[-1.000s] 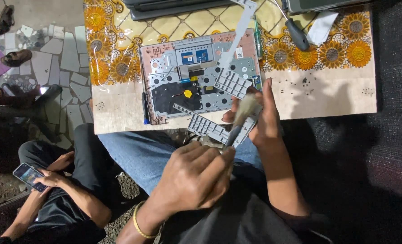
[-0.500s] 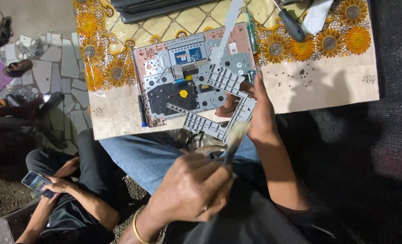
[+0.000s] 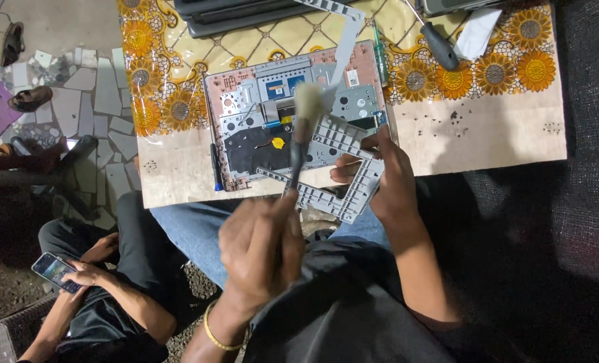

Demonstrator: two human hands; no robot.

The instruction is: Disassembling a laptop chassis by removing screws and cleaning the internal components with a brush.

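Note:
My left hand [image 3: 262, 249], with a gold bangle at the wrist, grips a dark-handled brush [image 3: 296, 161]. Its pale bristles point up over an opened laptop base [image 3: 245, 128] with exposed boards and a black patch. My right hand [image 3: 387, 181] holds a grey plastic keyboard frame [image 3: 343, 198] at the table's near edge, tilted partly over the laptop base. The brush crosses the frame's left side.
The table [image 3: 488, 134] has a sunflower-patterned cover. A black-handled screwdriver [image 3: 437, 44], a white cloth [image 3: 477, 33], a long grey strip [image 3: 346, 33] and dark laptops [image 3: 245, 13] lie at the back. Another person [image 3: 111, 302] sits lower left with a phone [image 3: 54, 269]. Sandals [image 3: 30, 97] lie on the tiled floor.
The brush has swung from low beside the frame's near end up over the laptop base. My right hand keeps hold of the frame.

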